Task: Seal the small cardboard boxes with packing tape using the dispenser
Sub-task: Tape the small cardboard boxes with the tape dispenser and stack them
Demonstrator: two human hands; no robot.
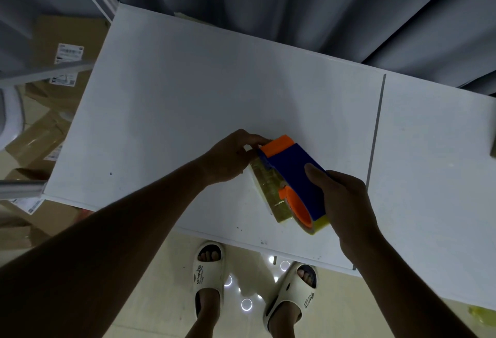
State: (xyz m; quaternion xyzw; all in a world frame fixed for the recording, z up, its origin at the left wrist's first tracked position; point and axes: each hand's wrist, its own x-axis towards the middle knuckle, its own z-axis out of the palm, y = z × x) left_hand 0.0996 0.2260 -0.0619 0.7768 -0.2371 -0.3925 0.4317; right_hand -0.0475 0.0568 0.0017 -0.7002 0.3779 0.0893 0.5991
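The right hand (346,201) grips the blue dispenser (295,176) atop the small box (265,187). The left hand (230,158) holds the box's far end, fingers curled.

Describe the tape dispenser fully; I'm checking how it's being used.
The dispenser is blue plastic with an orange front piece and orange hub, carrying a yellowish tape roll. It lies tilted on top of the small box near the table's front edge. The right hand grips its body; the left hand is at its orange end.
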